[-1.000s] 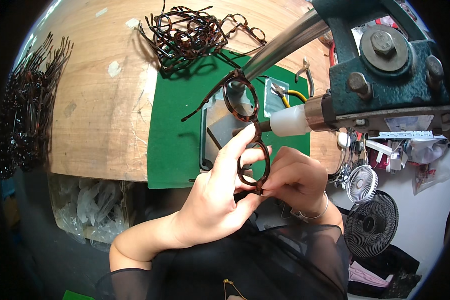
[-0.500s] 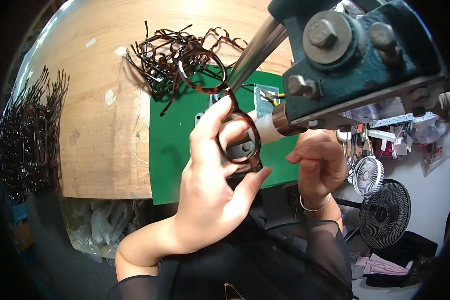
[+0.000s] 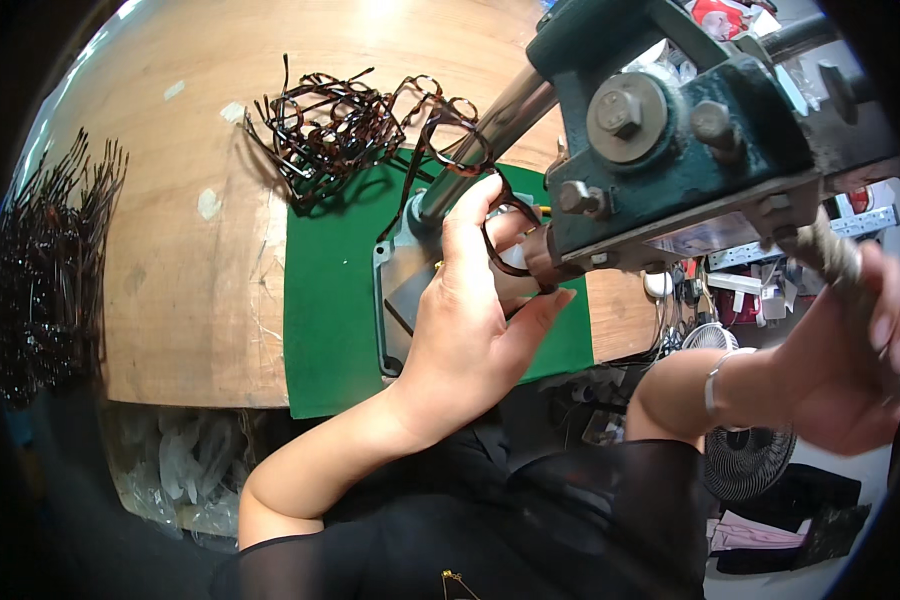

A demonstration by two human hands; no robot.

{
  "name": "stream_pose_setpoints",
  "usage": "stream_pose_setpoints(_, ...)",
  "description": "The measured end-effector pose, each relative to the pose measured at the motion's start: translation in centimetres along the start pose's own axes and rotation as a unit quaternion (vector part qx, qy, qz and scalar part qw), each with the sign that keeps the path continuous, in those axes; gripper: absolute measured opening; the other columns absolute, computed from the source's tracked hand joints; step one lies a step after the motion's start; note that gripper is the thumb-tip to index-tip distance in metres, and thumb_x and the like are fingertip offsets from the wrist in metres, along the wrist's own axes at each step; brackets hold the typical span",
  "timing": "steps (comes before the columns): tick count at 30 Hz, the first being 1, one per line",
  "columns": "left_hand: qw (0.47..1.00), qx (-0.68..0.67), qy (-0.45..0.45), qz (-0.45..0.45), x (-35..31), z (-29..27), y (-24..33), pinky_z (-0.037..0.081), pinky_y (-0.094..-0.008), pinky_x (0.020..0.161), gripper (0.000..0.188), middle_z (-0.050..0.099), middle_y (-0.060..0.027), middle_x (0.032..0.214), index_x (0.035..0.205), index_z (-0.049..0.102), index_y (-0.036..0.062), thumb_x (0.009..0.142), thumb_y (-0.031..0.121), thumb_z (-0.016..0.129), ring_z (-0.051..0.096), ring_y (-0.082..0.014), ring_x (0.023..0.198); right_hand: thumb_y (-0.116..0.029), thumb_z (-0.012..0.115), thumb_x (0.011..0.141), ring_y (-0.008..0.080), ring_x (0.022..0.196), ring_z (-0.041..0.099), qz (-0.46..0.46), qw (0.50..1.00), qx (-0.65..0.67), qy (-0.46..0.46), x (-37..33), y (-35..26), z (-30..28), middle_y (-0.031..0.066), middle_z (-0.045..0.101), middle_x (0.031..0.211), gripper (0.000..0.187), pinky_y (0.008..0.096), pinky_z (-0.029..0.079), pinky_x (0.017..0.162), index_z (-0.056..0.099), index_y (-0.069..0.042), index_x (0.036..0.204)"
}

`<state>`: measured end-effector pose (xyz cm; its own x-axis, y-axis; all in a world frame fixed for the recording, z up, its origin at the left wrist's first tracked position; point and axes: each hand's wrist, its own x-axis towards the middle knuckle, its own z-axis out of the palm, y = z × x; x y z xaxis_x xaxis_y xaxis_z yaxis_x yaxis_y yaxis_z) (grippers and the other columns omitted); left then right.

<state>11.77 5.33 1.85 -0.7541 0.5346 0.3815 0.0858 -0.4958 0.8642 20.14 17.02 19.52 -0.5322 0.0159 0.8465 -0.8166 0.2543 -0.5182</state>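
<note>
My left hand (image 3: 465, 320) is closed on a tortoiseshell eyeglass frame (image 3: 496, 258). Fingers and thumb grip around one lens ring, held against the ram end (image 3: 548, 258) of a dark green hand press (image 3: 690, 150). A white piece below the ram shows partly through that ring. The other ring and a temple arm extend up and away from my hand. At the far right, my right hand (image 3: 845, 370), slightly blurred, grips the press's lever (image 3: 825, 252), which looks wrapped in pale material. The press's metal base (image 3: 395, 300) is partly hidden behind my left hand.
A tangled pile of tortoiseshell eyeglass frames (image 3: 330, 125) lies at the back of the wooden table (image 3: 190, 300). Many dark frames are stacked at the left edge (image 3: 55, 280). A green mat (image 3: 320, 340) lies under the press. A black fan (image 3: 750, 465) stands at lower right.
My right hand has moved right, from beside the ram to the lever. My left hand has brought the eyeglass frame slightly right, up against the ram. The view has shifted a little.
</note>
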Motion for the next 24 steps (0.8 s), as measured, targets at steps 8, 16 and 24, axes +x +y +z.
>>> stream_pose_setpoints(8,0.998,0.051,-0.026,-0.03,0.6,-0.3,1.2,0.045,-0.0282,0.076,0.066,0.05,-0.0196,0.114,0.124,0.014,-0.0018,0.076,-0.005,0.059,0.06,-0.0198,0.086,-0.042,0.073,0.062,0.0096,0.067,0.04,-0.024,0.999,0.025,0.008,-3.8,-0.5,-0.2,-0.0058,0.042,0.063,0.035,0.0276,0.026,0.081,0.049,-0.017,0.064)
stream_pose_setpoints(16,0.995,0.084,-0.007,-0.061,-0.3,-0.3,1.3,0.046,-0.0249,0.075,0.07,0.047,-0.0133,0.116,0.127,0.013,0.0017,0.074,-0.011,0.057,0.05,-0.0143,0.095,-0.031,0.057,0.076,0.0307,0.108,0.037,0.048,0.996,-0.003,0.082,-0.5,-1.6,-0.9,0.0208,0.039,0.113,0.052,0.0405,0.017,0.103,0.041,0.006,0.108)
stream_pose_setpoints(24,0.99,0.131,-0.004,-0.053,-0.9,-0.6,1.7,0.05,-0.0268,0.073,0.075,0.043,-0.014,0.121,0.129,0.014,0.004,0.072,-0.009,0.061,0.05,-0.0173,0.098,-0.014,0.06,0.076,0.026,0.09,0.052,0.218,0.837,-0.491,-0.105,-15.9,8.5,0.0,0.0142,0.054,0.101,0.028,0.0337,0.042,0.079,0.055,0.001,0.099)
